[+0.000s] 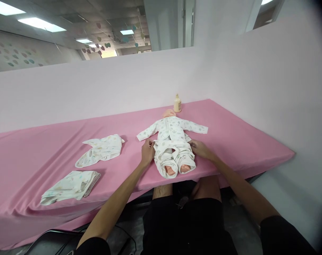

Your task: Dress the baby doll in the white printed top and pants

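A baby doll (pixel 169 113) lies on the pink-covered table with its head away from me. It wears a white printed jacket (pixel 171 128) with the sleeves spread to both sides. White printed baby trousers (pixel 174 146) are bunched over its legs, and both feet show at the leg openings. My left hand (pixel 147 152) pinches the left edge of the trousers near the waist. On the opposite side, my right hand (pixel 200 148) has its fingers closed on the right edge of the waist. Part of each hand's fingertips is hidden by the cloth.
A pink sheet (pixel 246 141) covers the table. Left of the doll lie a white printed cloth piece (pixel 105 150) and a folded printed cloth (pixel 72 186). A pale yellow pump bottle (pixel 177 104) stands behind the head, near the white wall (pixel 110 88).
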Demonstrator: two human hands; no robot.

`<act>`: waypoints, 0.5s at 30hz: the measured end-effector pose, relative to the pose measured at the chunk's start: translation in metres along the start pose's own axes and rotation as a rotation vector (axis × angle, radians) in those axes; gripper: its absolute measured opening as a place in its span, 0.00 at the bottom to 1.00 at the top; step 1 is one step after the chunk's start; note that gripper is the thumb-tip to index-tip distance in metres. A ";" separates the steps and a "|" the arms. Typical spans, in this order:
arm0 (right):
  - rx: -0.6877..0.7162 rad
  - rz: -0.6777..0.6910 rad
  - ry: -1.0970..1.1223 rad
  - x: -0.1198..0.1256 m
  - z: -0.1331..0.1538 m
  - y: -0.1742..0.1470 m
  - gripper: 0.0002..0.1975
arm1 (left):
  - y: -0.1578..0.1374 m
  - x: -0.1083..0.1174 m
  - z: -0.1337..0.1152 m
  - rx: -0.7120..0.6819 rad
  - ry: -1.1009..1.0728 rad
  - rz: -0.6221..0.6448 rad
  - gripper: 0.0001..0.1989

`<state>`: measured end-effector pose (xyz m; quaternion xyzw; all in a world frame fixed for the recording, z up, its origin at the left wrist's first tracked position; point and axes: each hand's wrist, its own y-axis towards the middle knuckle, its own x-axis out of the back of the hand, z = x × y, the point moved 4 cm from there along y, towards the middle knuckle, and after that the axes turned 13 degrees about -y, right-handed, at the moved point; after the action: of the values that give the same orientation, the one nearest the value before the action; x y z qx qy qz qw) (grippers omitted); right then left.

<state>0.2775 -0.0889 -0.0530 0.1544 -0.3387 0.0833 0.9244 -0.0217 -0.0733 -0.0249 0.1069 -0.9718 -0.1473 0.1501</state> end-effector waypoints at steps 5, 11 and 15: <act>0.005 -0.021 0.011 0.001 -0.001 0.002 0.12 | 0.017 -0.001 0.010 0.335 -0.435 0.253 0.07; -0.010 -0.002 -0.051 -0.001 0.008 0.001 0.10 | 0.056 -0.006 0.020 0.652 -0.994 0.144 0.10; 0.012 0.009 -0.092 0.002 0.017 -0.001 0.12 | 0.080 -0.043 0.021 0.688 -1.022 0.162 0.15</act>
<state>0.2685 -0.0954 -0.0398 0.1620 -0.3811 0.0823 0.9065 -0.0013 0.0178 -0.0296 -0.0091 -0.9176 0.1537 -0.3664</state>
